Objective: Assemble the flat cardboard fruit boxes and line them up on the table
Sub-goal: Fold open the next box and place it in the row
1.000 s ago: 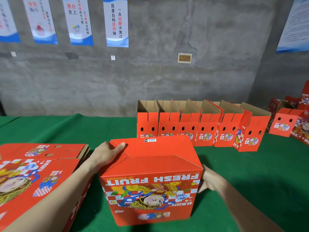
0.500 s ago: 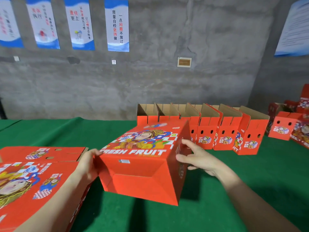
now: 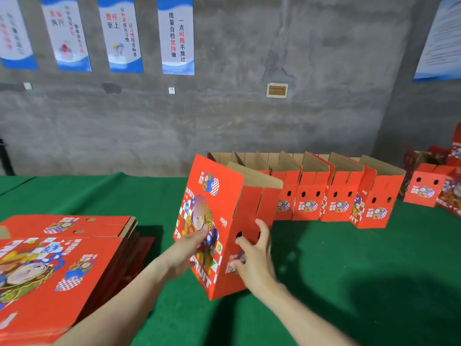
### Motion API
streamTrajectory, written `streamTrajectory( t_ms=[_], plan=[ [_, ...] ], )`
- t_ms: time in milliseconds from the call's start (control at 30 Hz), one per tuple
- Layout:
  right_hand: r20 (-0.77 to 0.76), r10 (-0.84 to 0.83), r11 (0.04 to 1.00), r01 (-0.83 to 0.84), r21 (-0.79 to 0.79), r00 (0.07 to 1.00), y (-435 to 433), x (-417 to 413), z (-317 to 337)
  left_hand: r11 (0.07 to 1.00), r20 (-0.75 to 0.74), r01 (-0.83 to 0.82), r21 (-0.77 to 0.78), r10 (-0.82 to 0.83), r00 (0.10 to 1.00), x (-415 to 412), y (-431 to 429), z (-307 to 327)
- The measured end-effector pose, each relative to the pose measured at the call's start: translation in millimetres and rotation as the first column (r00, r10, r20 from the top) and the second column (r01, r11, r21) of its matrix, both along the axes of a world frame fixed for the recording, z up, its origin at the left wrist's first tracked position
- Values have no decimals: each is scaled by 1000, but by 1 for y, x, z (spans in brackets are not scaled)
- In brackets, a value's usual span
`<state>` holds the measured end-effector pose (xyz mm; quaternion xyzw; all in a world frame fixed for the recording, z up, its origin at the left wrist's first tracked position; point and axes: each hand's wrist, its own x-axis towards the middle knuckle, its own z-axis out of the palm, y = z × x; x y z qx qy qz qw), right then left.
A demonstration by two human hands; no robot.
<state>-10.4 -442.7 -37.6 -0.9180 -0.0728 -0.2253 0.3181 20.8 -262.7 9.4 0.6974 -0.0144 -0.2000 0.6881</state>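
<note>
Near the front of the green surface (image 3: 349, 270), assembled box (image 3: 224, 216) sits tilted, open top up. Left hand (image 3: 185, 248) flat on printed face, right hand (image 3: 254, 255) spread on holed end. Best: squeeze evenly, set it flush against row of boxes (image 3: 306, 203).

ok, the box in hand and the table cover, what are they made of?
Box: cardboard, probably corrugated; red printed outside with a slight sheen, raw brown inside the open top flaps.
Table cover: green matte fabric, looks like felt or short-pile carpet; weave too fine to tell.
</note>
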Motion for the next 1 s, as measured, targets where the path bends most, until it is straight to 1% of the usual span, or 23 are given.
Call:
streamTrajectory(
  t_ms=[67,133,167,233,267,300,333,367,400,433,500,600,700,800,900,933,1000],
  plan=[
    [-59,-22,992,15,-122,998,13,1,-20,997,7,-20,-81,21,1000,0,-5,4],
    [-121,-96,961,61,-270,988,29,-4,-31,992,52,-88,-86,93,994,1,-8,11],
    [-129,-128,946,82,-315,983,37,-6,-34,989,55,-123,-85,128,990,3,-9,15],
    [-172,-163,929,92,-358,972,50,-11,-32,981,20,-192,-36,192,981,7,-7,20],
    [-167,-165,920,90,-382,972,53,-10,-36,972,4,-234,-2,234,972,10,-6,21],
    [-192,-124,929,46,-368,974,56,-8,-41,958,10,-287,15,287,958,14,-4,19],
    [-177,-82,933,13,-361,981,58,-1,-49,938,49,-346,30,345,937,16,-1,18],
    [-208,-37,922,-47,-383,977,56,4,-58,909,124,-411,69,401,908,18,4,17],
    [-274,-6,922,-100,-373,962,55,8,-62,873,226,-464,152,426,876,20,9,16],
    [-300,4,919,-122,-376,954,54,10,-64,837,322,-491,241,409,854,22,16,14],
    [-334,7,913,-142,-382,942,54,12,-63,793,424,-489,363,327,845,22,26,14],
    [-392,0,888,-180,-422,920,56,15,-64,755,527,-475,453,203,825,22,32,14],
    [-447,-23,894,-182,-409,894,62,18,-66,665,611,-503,552,87,787,21,35,12],
    [-479,-2,887,-220,-407,878,67,23,-68,584,649,-545,602,41,760,22,43,10],
    [-476,35,870,-261,-418,878,70,36,-68,568,649,-537,624,7,761,30,57,7],
    [-486,46,862,-281,-423,873,71,41,-66,586,633,-516,625,7,774,34,62,6],
    [-516,55,840,-319,-439,855,79,54,-55,666,589,-457,590,31,807,48,75,8]
  ],
)
